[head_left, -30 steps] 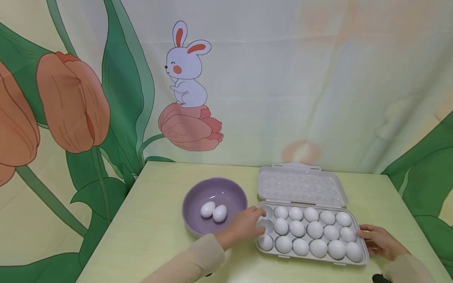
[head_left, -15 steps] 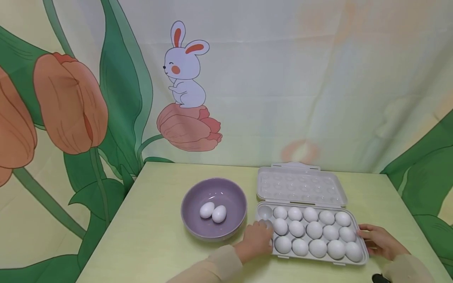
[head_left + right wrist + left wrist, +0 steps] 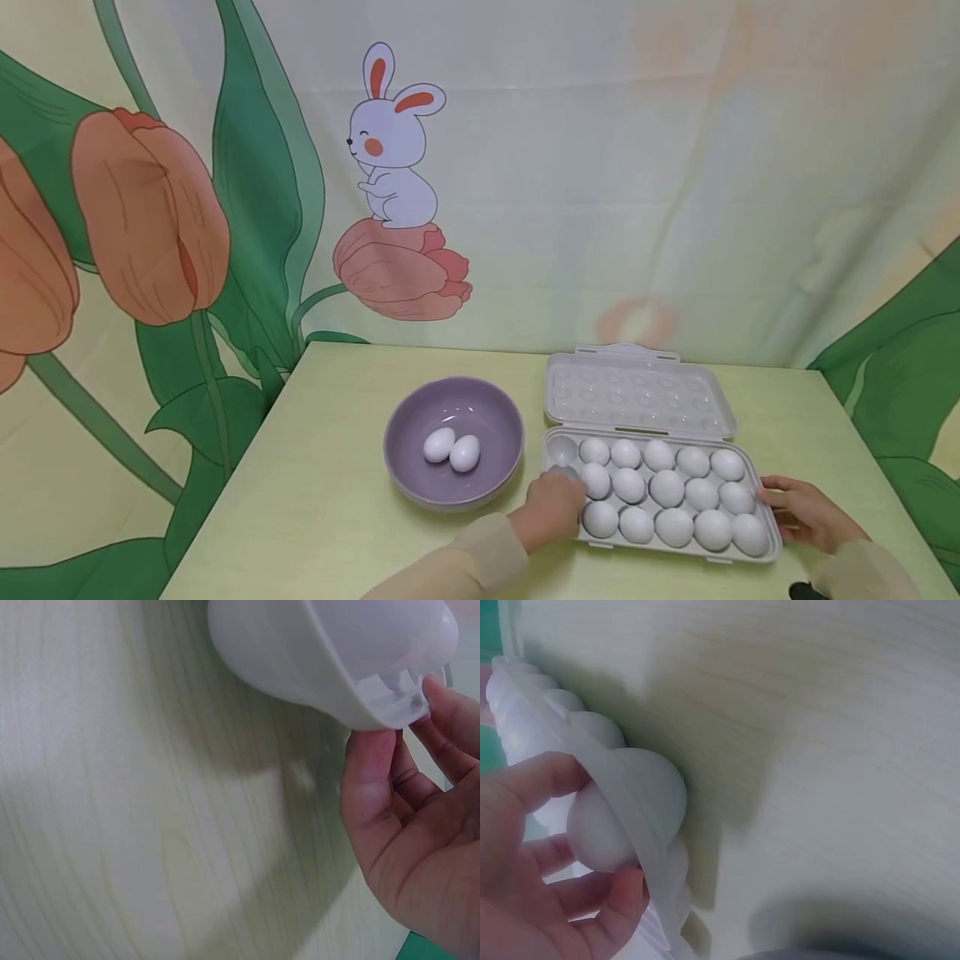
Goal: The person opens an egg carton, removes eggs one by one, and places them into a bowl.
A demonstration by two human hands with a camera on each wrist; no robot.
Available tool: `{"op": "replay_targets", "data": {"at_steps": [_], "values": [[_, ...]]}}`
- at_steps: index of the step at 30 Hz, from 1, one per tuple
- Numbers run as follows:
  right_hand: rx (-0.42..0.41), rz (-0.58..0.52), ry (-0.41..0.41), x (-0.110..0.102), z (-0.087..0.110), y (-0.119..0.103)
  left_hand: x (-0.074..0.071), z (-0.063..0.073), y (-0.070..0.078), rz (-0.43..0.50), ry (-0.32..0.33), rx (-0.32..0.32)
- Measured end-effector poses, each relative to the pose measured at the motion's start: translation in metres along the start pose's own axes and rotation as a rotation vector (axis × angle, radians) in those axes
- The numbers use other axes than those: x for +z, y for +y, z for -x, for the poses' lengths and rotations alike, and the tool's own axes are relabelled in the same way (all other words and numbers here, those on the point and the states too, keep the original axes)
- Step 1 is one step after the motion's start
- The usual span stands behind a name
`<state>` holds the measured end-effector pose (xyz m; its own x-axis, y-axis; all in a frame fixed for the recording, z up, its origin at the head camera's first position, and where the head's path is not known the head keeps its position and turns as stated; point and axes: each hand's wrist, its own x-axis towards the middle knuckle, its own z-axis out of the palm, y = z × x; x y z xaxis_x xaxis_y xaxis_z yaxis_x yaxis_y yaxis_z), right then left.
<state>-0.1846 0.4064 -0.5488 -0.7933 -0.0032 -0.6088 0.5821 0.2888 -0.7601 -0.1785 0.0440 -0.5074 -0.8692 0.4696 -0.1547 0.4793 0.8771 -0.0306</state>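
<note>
A pale plastic egg tray lies on the table with most of its cups filled with white eggs. My left hand reaches over its front left corner. In the left wrist view the fingers and thumb curl round a white egg that sits in its cup; from the head, the hand hides this egg. Two cups behind it, in the left column, hold no egg. At the tray's right end, my right hand pinches the rim between thumb and fingers, as the right wrist view also shows.
Left of the tray stands a purple bowl with two white eggs in it. The tray's hinged lid lies folded back toward the printed curtain behind the table. Something black shows beside the right sleeve.
My left hand has come from beside the tray's empty left cups to the front left corner and closed round the egg there. The right hand has kept its place.
</note>
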Motion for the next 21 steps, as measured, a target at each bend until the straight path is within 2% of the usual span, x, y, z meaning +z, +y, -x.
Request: {"op": "replay_targets", "data": {"at_steps": [5, 13, 18, 21], "values": [[0.004, 0.004, -0.002, 0.000, -0.001, 0.001, -0.006, 0.003, -0.008, 0.090, 0.017, 0.030], [0.015, -0.002, 0.003, 0.001, -0.001, -0.001, -0.026, 0.000, -0.030, 0.351, 0.033, 0.069], [0.002, 0.001, -0.002, 0.001, 0.000, -0.001, -0.044, -0.001, -0.049, 0.474, 0.050, 0.066], [-0.002, -0.001, -0.004, 0.000, -0.001, 0.000, -0.057, 0.000, -0.063, 0.610, 0.036, 0.055]]}}
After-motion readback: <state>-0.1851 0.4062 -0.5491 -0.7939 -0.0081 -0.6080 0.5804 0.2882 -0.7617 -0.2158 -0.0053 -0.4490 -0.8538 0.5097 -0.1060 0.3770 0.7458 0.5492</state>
